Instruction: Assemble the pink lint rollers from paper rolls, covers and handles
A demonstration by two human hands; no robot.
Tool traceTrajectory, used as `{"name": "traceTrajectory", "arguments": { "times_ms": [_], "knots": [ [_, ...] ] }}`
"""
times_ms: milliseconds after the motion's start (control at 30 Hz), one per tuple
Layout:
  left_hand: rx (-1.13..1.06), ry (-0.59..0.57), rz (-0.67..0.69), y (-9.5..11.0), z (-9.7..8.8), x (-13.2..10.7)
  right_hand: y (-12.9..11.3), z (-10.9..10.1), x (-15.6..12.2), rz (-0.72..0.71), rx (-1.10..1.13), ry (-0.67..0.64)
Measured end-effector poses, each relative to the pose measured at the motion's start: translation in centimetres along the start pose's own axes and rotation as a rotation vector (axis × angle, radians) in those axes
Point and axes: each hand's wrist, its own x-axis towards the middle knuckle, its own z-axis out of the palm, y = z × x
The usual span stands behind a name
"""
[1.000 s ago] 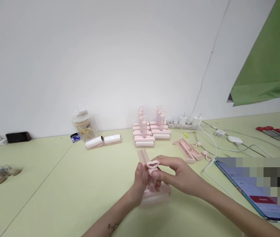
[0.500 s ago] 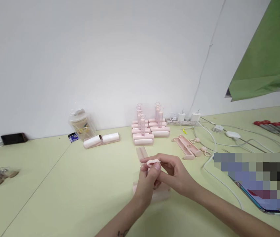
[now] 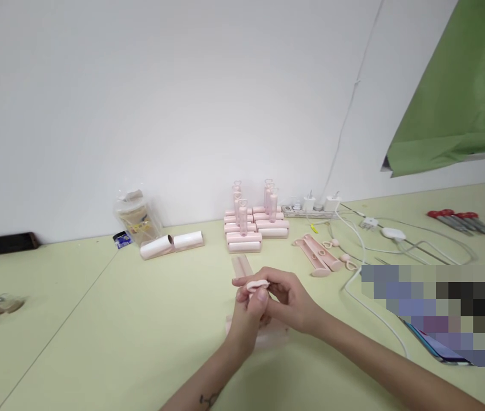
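Note:
My left hand [image 3: 245, 324] and my right hand [image 3: 296, 303] are closed together around a small pink heart-shaped loop [image 3: 258, 285]. The loop pokes up between the fingertips; whatever is below it is hidden by the fingers. Beneath the hands lies a pink lint roller [image 3: 274, 338], partly covered by them. A translucent pink strip-like part [image 3: 241, 266] lies just beyond my fingers. Farther back stand several pink lint rollers [image 3: 243, 242] with upright clear handles. To the right are open pink roller covers [image 3: 316, 256] and loose pink heart loops [image 3: 347, 262].
Two white paper rolls [image 3: 189, 241] lie by a bagged tub [image 3: 140, 224] at the wall. White cables [image 3: 379, 319] and a power strip [image 3: 311, 213] are on the right, with red-handled tools [image 3: 452, 220] beyond. A phone [image 3: 15, 243] leans at far left.
The view has shifted slightly, so everything sits a bit farther left. Both hands stay together on the pink loop, which looks a little flatter.

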Motion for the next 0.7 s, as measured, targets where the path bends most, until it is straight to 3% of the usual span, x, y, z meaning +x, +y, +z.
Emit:
{"name": "traceTrajectory", "arguments": {
  "times_ms": [200, 300, 367, 433, 500, 600, 700],
  "knots": [
    [0.01, -0.251, 0.028, 0.0, -1.7, 0.2, -1.2, -0.6, 0.0, -0.096, -0.406, -0.044],
    [0.076, -0.388, 0.028, 1.9, -3.0, 0.6, -2.2, -1.0, 0.2, -0.168, -0.604, -0.025],
    [0.276, -0.437, 0.048, 3.6, -4.3, 0.9, -2.8, -2.1, 0.6, -0.162, -0.673, 0.02],
    [0.54, -0.366, 0.078, 5.0, -5.6, 1.2, -3.6, -4.0, 1.4, -0.11, -0.745, 0.114],
    [0.738, -0.216, 0.092, 5.2, -6.8, 1.4, -4.4, -6.4, 2.8, -0.053, -0.827, 0.226],
    [0.925, -0.089, 0.094, 3.5, -8.2, 1.1, -5.2, -10.1, 5.8, -0.032, -0.936, 0.307],
    [1.011, -0.071, 0.121, 0.6, -8.8, 0.6, -4.7, -12.6, 9.2, -0.005, -1.052, 0.241]
  ]
}}
